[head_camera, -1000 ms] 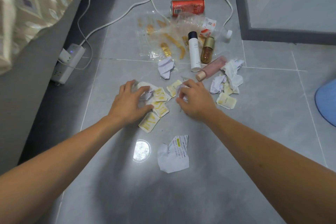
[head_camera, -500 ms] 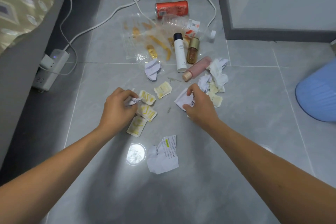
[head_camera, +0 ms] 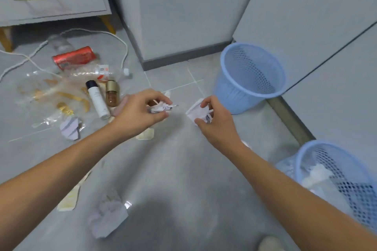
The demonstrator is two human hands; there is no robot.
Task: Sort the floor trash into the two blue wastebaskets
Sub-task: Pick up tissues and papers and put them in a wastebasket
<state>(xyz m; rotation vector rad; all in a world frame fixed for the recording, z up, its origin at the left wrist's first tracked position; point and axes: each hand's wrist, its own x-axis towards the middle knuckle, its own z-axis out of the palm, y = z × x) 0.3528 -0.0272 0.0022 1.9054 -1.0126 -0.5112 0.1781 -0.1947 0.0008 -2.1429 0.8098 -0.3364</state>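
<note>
Both hands have lifted off the grey tiled floor [head_camera: 175, 169] since the earlier frame, each carrying paper, and the view has swung right, bringing two blue wastebaskets into sight. The left hand [head_camera: 138, 115] hangs above the floor, its fingers and thumb curled round a small crumpled white paper wad [head_camera: 162, 107]. The right hand [head_camera: 214, 121] pinches a larger crumpled white paper scrap [head_camera: 196, 111] between thumb and curled fingers, also off the floor.

A light-blue perforated plastic wastebasket [head_camera: 250, 76] stands upright just beyond the right hand, beside the grey cabinet wall [head_camera: 306, 16]; what it holds cannot be told. A second blue perforated wastebasket [head_camera: 338, 181] sits at the right edge, near the right forearm, with white crumpled material inside.

Remaining trash lies on the floor to the left: a red drink can [head_camera: 74, 57] on its side, a white tube with a black cap [head_camera: 97, 99], a small amber bottle with a gold cap [head_camera: 112, 93] just beside the tube, clear plastic wrapping with gold print [head_camera: 47, 96], a crumpled lilac-white paper piece [head_camera: 70, 128], a blurred white paper sheet [head_camera: 108, 218] near the bottom, and a cream sachet [head_camera: 68, 199] under the left forearm. A white power cable [head_camera: 120, 40] loops across the floor below a grey drawer unit with a gold handle [head_camera: 51, 0].
</note>
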